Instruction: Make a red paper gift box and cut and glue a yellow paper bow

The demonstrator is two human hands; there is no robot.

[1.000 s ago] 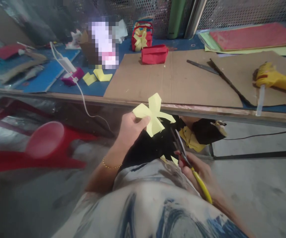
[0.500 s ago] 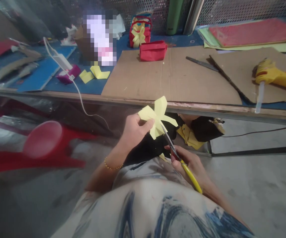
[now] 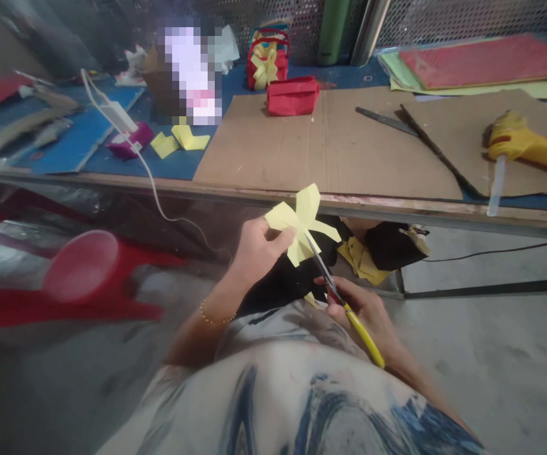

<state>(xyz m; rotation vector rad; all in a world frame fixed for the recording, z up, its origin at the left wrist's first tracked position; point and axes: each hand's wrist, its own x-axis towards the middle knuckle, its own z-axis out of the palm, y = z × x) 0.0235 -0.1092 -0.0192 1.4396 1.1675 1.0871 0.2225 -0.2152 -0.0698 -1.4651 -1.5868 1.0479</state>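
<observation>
My left hand (image 3: 263, 249) pinches a pale yellow paper flower (image 3: 307, 208) between thumb and fingers, just in front of the table edge. The flower has several broad petals spread out from its middle. Yellow-handled scissors (image 3: 361, 333) are gripped in my right hand (image 3: 366, 309). Their blades point up and to the left and lie at a lower petal, the tips near the flower's middle. Below the hands a small yellow paper scrap (image 3: 310, 299) rests at my lap.
On the table are a cardboard sheet (image 3: 254, 145), a red folded paper piece (image 3: 293, 97), a small red basket (image 3: 278, 60), a grey blade-like tool (image 3: 382, 120) and a yellow glue gun (image 3: 529, 142). Yellow paper pieces (image 3: 191, 136) lie left. A red stool (image 3: 81, 265) stands at floor level.
The scissors have shifted very slightly up and left at the petal. My left hand and the flower have hardly moved.
</observation>
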